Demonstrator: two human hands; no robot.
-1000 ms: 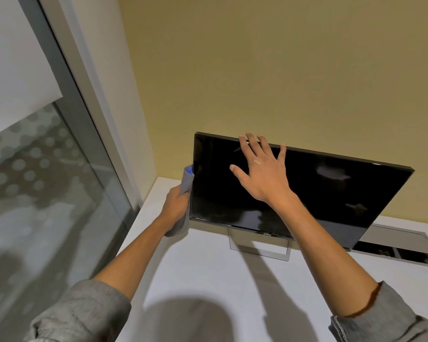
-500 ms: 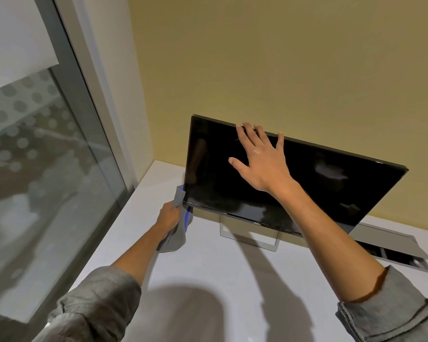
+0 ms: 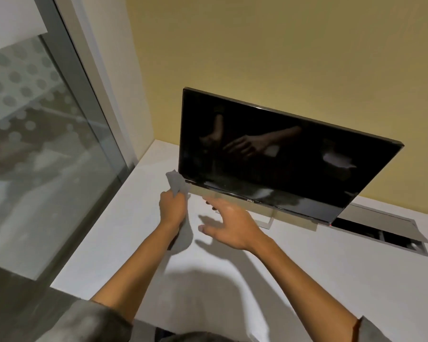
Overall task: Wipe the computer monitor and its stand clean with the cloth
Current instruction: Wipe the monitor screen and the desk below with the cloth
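Note:
A black monitor (image 3: 282, 154) with a dark, reflective screen stands tilted on a white desk (image 3: 294, 280), on a thin silver frame stand (image 3: 267, 219). My left hand (image 3: 172, 206) is shut on a grey cloth (image 3: 176, 183) at the monitor's lower left corner; the cloth sticks up beside the corner and hangs below my fist. My right hand (image 3: 229, 224) hovers open, fingers spread, just below the screen's bottom edge, in front of the stand and partly hiding it. It touches nothing that I can see.
A yellow wall (image 3: 282, 45) rises close behind the monitor. A glass partition with a dotted film (image 3: 35, 144) and a grey frame runs along the left. An open cable hatch (image 3: 381, 228) is set into the desk at the right.
My right hand has left the top of the screen and dropped below its bottom edge. My left hand with the cloth slid down the monitor's left side to the lower corner.

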